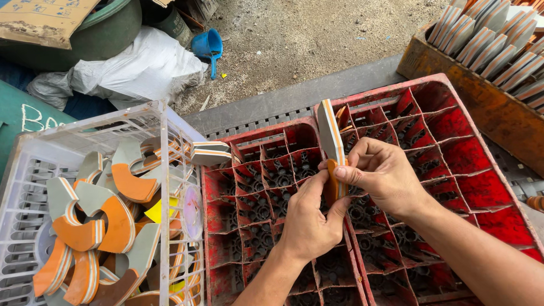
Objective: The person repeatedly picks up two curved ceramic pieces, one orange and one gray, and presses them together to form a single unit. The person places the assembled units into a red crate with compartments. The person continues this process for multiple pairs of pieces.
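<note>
My left hand (309,218) and my right hand (382,173) both grip one layered foam strip (330,133), grey and white with orange stripes, held upright above the red crates. The fingers pinch its lower orange end, where the layers look slightly parted. Below the hands lies a red plastic divided crate (249,187) whose cells hold nothing. A second red crate (453,124) adjoins it on the right.
A white plastic basket (164,170) on the left holds several curved grey-and-orange foam offcuts (102,215). An orange crate (487,107) at top right is filled with upright foam strips. Beyond are a grey ledge, sandy ground, a blue scoop (207,44) and white sacking.
</note>
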